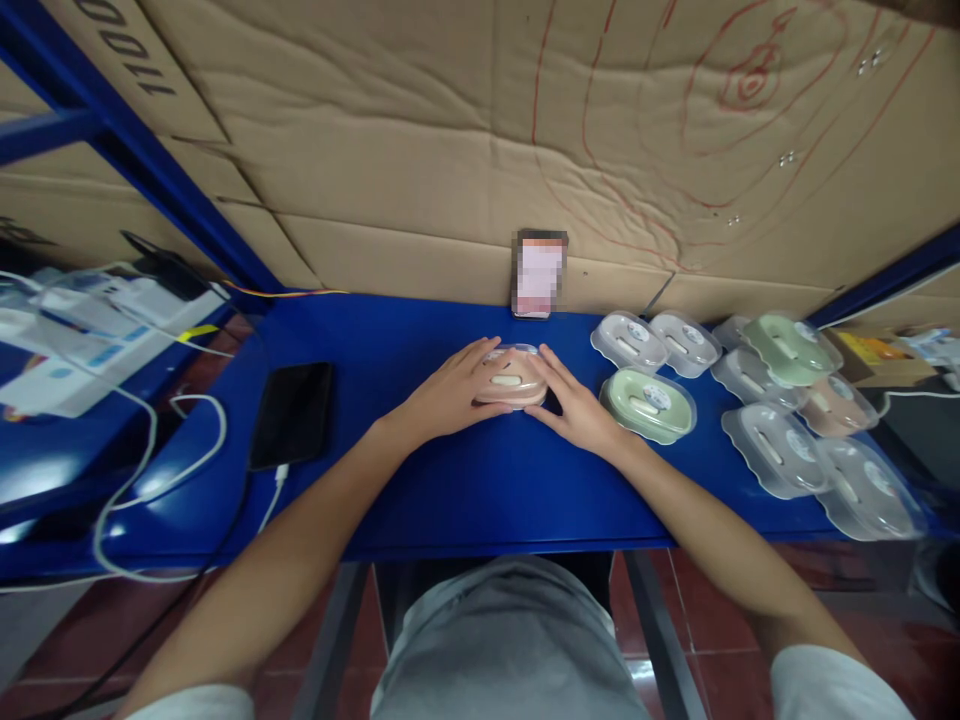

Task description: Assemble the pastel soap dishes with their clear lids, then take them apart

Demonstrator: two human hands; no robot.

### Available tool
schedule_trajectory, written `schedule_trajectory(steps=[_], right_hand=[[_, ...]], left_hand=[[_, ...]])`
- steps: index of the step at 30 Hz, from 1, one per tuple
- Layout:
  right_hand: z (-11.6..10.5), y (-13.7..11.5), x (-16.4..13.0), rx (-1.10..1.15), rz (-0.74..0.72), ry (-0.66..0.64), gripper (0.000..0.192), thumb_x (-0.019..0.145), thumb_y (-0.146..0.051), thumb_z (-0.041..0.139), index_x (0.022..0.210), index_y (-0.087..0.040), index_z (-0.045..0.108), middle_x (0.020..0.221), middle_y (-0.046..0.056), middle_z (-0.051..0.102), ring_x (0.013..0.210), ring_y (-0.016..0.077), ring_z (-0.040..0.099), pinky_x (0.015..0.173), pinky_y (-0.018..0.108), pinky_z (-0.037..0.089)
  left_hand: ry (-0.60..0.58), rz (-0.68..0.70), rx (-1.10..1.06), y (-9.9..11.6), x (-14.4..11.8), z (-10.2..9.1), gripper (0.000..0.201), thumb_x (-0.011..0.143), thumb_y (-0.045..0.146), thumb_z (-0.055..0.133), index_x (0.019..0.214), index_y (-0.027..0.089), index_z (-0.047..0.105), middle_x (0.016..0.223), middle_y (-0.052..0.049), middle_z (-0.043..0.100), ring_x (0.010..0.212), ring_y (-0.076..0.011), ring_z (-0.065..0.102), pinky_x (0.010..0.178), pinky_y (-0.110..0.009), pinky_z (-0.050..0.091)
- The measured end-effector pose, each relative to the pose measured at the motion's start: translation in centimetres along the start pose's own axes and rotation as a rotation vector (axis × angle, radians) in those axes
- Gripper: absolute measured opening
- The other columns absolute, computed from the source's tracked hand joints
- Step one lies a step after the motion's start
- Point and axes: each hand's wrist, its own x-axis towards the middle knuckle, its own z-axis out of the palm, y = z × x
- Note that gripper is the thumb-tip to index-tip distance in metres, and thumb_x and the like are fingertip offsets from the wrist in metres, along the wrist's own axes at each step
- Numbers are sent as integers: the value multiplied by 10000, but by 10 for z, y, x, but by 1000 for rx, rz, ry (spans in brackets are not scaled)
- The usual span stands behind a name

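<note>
blue metal shelving is framing the scene, with a blue counter (450,490) running across the middle and creased cardboard (420,130) lining the wall behind it. nearest the viewer, two bare forearms are reaching forward from six o'clock and meeting at the centre of the counter. the left hand (450,390) and the right hand (577,405) are cupping a pink oval case (510,382) with a clear lid from either side, fingers spread along its edges and thumbs drawn in toward the near edge. each grip is loosely apart and touching the case rather than clamped tight; the case is sitting flat on the counter, probably so that both hands can be steadying or pressing it evenly.

at nine o'clock from the hands, a dark phone (292,412) is lying face up with a white cable (187,450) plugged into its near end, well apart from the work. at three o'clock, a green oval case (649,403) is lying just beside the right hand, and further out a cluster of similar clear-lidded cases (795,420) is spreading toward the right edge, seemingly kept within easy reach. at twelve o'clock, a small upright card (538,272) is leaning against the cardboard.
</note>
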Motion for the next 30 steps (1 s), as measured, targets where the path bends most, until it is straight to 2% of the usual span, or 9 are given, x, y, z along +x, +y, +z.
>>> schedule_trajectory(steps=[4,10,16,19,21,23,26,28,30], right_hand=[[3,4,-2,-31,8,28,915,1049,-370,663,1748,-353,73,1799,102,206,1629,291,301,1297,524,389],[7,4,-6,-72,21,91,831,1051,-421,653,1735,-384,183,1780,39,269,1565,302,420,1264,482,459],[9,0,-5,-169,75,58,732,1070,-447,603,1722,-351,283,1756,54,338,1524,314,496,1203,475,537],[2,-7,1,-252,50,13,697,1082,-408,574,1716,-277,316,1751,107,345,1547,321,472,1226,504,504],[-13,-11,4,-327,12,-20,677,1082,-388,570,1700,-217,350,1730,144,384,1573,328,436,1278,547,422],[-37,-13,3,-382,26,-32,638,1084,-404,561,1666,-192,409,1670,159,483,1553,337,462,1289,581,378],[-86,-3,-15,-387,208,-37,539,1070,-485,559,1537,-216,576,1506,144,653,1410,354,605,1207,582,461],[-117,12,-34,-339,354,-104,506,1020,-538,617,1435,-251,652,1430,116,703,1307,353,672,1127,552,530],[-139,29,-51,-299,423,-187,526,925,-512,734,1392,-278,669,1417,103,698,1268,342,685,1085,511,560]], left_hand=[[12,17,31,1,1,0,777,1019,627,607,1662,242,400,1759,-186,318,1637,-381,293,1305,-590,316],[38,51,57,3,2,-1,706,1029,539,635,1637,234,446,1745,-188,347,1630,-375,312,1313,-573,314],[22,45,51,2,4,0,671,1030,548,626,1616,258,476,1749,-156,347,1644,-365,275,1316,-567,308],[18,10,69,4,5,-2,664,1027,552,622,1609,268,476,1744,-157,351,1631,-374,300,1297,-585,329],[27,-35,102,6,4,-4,671,1006,561,644,1590,261,502,1739,-172,345,1611,-395,331,1273,-594,356],[53,-95,152,5,3,-8,660,977,550,676,1551,253,548,1728,-189,340,1598,-414,339,1259,-604,359],[92,-235,229,-4,-2,-19,648,932,503,705,1500,215,585,1664,-217,398,1567,-422,369,1240,-611,357],[98,-344,261,-15,-6,-29,663,906,488,708,1486,195,577,1600,-223,461,1505,-415,442,1213,-605,378],[101,-435,290,-26,-10,-38,659,895,484,698,1478,205,566,1577,-208,492,1465,-399,481,1205,-611,368]])
